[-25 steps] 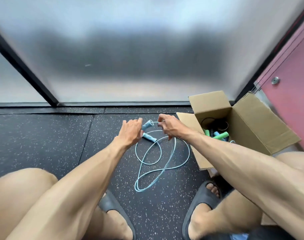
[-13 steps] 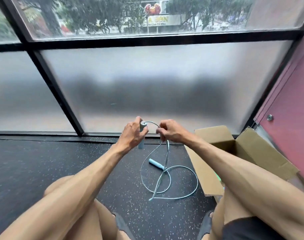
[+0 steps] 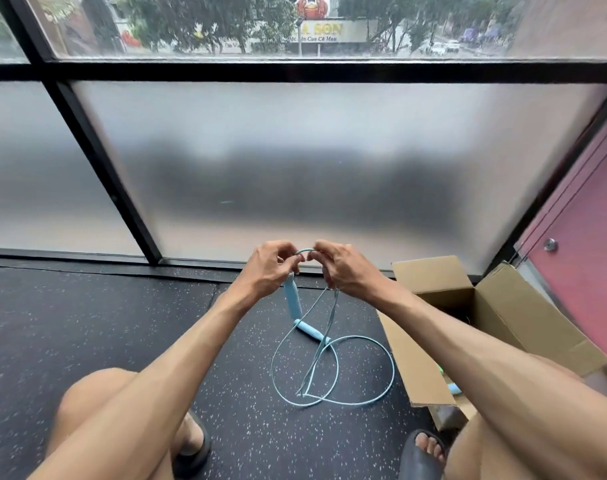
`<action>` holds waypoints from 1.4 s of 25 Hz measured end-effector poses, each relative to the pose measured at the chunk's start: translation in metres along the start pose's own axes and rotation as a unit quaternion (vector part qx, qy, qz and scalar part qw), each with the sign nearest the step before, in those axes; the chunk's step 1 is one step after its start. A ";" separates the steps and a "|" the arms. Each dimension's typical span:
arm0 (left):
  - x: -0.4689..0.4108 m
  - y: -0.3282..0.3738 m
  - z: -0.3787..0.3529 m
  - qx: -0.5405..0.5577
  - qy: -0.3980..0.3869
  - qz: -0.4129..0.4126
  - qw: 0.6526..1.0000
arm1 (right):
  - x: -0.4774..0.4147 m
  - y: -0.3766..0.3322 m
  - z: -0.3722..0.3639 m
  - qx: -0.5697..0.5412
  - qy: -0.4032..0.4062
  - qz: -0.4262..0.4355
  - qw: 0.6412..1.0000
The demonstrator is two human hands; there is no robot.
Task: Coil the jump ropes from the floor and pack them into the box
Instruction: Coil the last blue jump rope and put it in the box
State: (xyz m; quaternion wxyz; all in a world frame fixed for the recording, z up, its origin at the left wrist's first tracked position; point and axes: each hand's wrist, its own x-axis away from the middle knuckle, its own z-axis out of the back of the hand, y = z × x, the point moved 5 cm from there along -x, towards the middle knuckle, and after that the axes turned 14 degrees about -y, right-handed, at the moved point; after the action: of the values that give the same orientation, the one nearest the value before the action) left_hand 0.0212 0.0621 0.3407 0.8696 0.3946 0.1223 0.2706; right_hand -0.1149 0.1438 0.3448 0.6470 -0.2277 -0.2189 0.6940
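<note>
**Rope lifted beside the box**

Left hand (image 3: 267, 268) grips the top of one blue handle (image 3: 292, 301), which hangs down. Right hand (image 3: 343, 268) pinches cord strands. A short arc of cord joins the hands. The jump rope (image 3: 333, 372) loops lie on the floor just beside the box (image 3: 503, 306), with the second handle (image 3: 310, 330) near them.

We see the jump rope (image 3: 350, 337) as a thin, smooth cord of pale blue plastic with a slight sheen; its handles (image 3: 292, 301) look matt and softer. At three o'clock from it, the box (image 3: 513, 306) is plain brown cardboard, matt and dry. The floor (image 3: 104, 323) looks like black rubber, matt, fine-grained and flecked white. At twelve o'clock, the pane (image 3: 312, 150) is frosted glass in a black satin frame (image 3: 98, 161). At five o'clock, a sandal (image 3: 411, 459) looks like dark matt rubber.
</note>
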 end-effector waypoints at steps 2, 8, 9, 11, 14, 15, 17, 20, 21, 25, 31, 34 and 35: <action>-0.008 0.008 -0.005 0.052 -0.028 -0.027 0.998 | 0.002 0.008 -0.001 0.015 0.014 -0.009 1.000; -0.026 0.008 -0.017 0.043 -0.084 0.003 0.996 | 0.003 0.031 -0.013 -0.035 -0.076 -0.057 0.995; -0.028 0.008 -0.017 0.022 -0.090 0.009 0.996 | 0.004 0.036 -0.018 -0.026 -0.114 -0.078 0.990; -0.031 0.002 -0.012 0.009 -0.094 0.021 0.995 | 0.008 0.049 -0.028 0.015 -0.195 -0.115 0.974; -0.029 -0.008 -0.001 0.029 -0.071 0.053 0.996 | 0.015 0.066 -0.037 0.029 -0.259 -0.154 0.953; -0.028 -0.012 0.004 0.037 -0.059 0.067 0.995 | 0.014 0.070 -0.037 0.036 -0.260 -0.165 0.951; -0.024 -0.024 0.018 0.027 -0.022 0.098 0.995 | 0.014 0.079 -0.031 0.062 -0.238 -0.193 0.950; -0.016 -0.053 0.046 -0.019 0.101 0.186 0.977 | 0.016 0.106 -0.018 0.125 -0.192 -0.249 0.941; -0.011 -0.062 0.055 -0.021 0.148 0.213 0.966 | 0.019 0.115 -0.015 0.140 -0.184 -0.272 0.934; 0.011 -0.098 0.077 0.047 0.290 0.297 0.909 | 0.049 0.125 0.001 0.169 -0.151 -0.381 0.896; 0.034 -0.155 0.112 0.208 0.443 0.333 0.806 | 0.074 0.149 0.020 0.140 -0.096 -0.456 0.874; 0.042 -0.203 0.135 0.270 0.494 0.353 0.747 | 0.085 0.157 0.025 0.107 -0.073 -0.484 0.865; 0.046 -0.207 0.138 0.295 0.493 0.362 0.734 | 0.085 0.159 0.025 0.099 -0.069 -0.491 0.863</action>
State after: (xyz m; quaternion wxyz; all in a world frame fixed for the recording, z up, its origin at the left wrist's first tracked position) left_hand 0.1957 -0.1094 0.2764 0.3633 0.4570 0.4553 0.6722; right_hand -0.2619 0.2181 0.2672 0.9063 0.0234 -0.2766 0.3188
